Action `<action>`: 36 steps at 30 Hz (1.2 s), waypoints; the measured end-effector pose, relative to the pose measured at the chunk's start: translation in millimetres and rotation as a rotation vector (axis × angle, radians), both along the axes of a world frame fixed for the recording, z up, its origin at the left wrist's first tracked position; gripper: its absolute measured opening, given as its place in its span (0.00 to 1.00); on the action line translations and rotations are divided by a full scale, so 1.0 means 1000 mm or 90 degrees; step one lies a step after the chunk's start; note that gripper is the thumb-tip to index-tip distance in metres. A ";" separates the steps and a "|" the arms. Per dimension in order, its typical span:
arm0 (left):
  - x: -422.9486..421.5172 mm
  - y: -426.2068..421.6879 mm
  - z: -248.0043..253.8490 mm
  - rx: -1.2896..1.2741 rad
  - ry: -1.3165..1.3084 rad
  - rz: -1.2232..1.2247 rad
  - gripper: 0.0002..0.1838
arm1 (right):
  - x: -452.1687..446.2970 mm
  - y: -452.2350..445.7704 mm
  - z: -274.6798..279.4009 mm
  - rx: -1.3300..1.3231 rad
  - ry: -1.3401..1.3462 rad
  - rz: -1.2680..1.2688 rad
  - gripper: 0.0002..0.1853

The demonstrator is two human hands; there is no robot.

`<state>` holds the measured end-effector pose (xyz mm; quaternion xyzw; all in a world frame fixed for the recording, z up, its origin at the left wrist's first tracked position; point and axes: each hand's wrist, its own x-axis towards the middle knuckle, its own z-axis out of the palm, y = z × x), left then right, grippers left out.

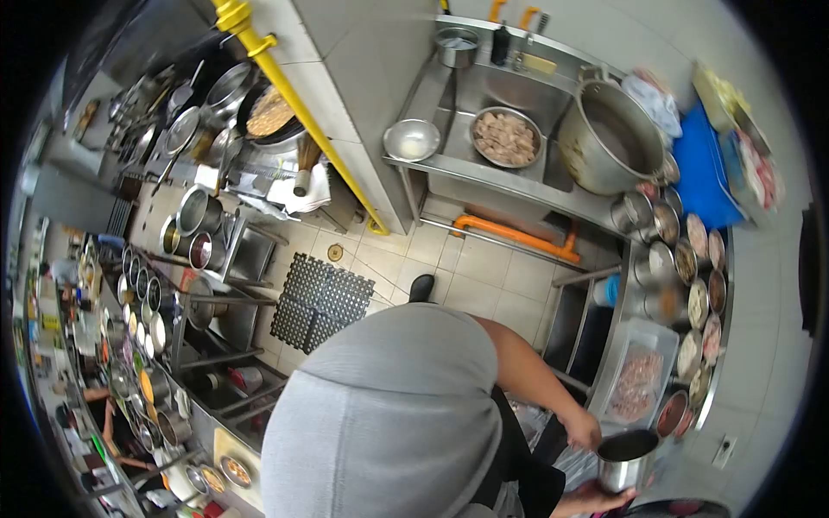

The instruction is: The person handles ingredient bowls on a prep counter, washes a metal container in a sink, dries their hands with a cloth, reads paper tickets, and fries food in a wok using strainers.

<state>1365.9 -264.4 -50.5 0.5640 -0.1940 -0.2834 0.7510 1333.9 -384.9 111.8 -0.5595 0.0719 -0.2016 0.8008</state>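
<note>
A deep steel pot [625, 462] with a dark interior is held at the lower right. My left hand [583, 430] is closed at its rim, with the fingertips partly hidden. From below, my right hand [604, 498] wraps round the pot's lower side. Just beyond the pot, a clear plastic tub [637, 371] of pale pink raw meat rests on the counter. A small metal bowl [673, 413] with reddish contents stands beside the tub.
Several metal containers of food line the right counter [623, 285]. A sink [518, 91] holds a bowl of meat [505, 137], with a large pot [613, 134] beside it. Shelves and pans stand left. A black mat [319, 298] lies on the floor. Another person's arm [110, 427] shows far left.
</note>
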 end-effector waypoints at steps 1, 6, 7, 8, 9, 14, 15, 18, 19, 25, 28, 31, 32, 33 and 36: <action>-0.002 0.046 0.003 -0.098 0.155 0.081 0.19 | 0.008 0.015 -0.013 0.078 0.071 0.139 0.35; -0.080 0.291 0.053 -0.298 0.182 0.310 0.45 | 0.015 0.241 -0.037 0.301 0.259 0.398 0.36; -0.094 0.327 0.051 -0.307 0.215 0.347 0.48 | 0.029 0.268 -0.071 0.324 0.222 0.500 0.36; -0.103 0.355 0.039 -0.309 0.227 0.458 0.47 | 0.027 0.318 -0.072 0.297 0.243 0.491 0.36; -0.114 0.380 0.028 -0.310 0.241 0.568 0.45 | 0.028 0.355 -0.088 0.331 0.275 0.542 0.35; -0.183 0.510 0.042 -0.191 0.118 0.716 0.36 | 0.007 0.522 -0.143 0.311 0.413 0.808 0.25; -0.194 0.530 0.030 -0.150 0.088 0.796 0.36 | 0.001 0.549 -0.155 0.334 0.428 0.870 0.24; -0.243 0.576 0.020 -0.048 0.050 0.985 0.39 | -0.007 0.612 -0.153 0.082 0.472 0.920 0.24; -0.262 0.583 0.023 -0.002 0.048 1.012 0.40 | -0.004 0.629 -0.156 0.010 0.392 1.005 0.21; -0.358 0.546 0.023 0.064 0.041 1.322 0.39 | 0.010 0.683 -0.157 -0.282 0.331 1.228 0.20; -0.392 0.492 -0.002 -0.073 0.081 1.473 0.37 | 0.020 0.710 -0.158 -0.408 0.271 1.264 0.19; -0.414 0.432 -0.013 -0.231 0.210 1.692 0.36 | 0.031 0.758 -0.178 -0.562 0.218 1.302 0.17; -0.422 0.417 -0.028 -0.362 0.254 1.759 0.35 | 0.032 0.772 -0.186 -0.596 0.193 1.301 0.17; -0.430 0.403 -0.045 -0.360 0.265 1.823 0.36 | 0.031 0.781 -0.190 -0.631 0.170 1.296 0.18; -0.453 0.379 -0.054 -0.409 0.301 1.886 0.36 | 0.022 0.798 -0.192 -0.617 0.211 1.272 0.15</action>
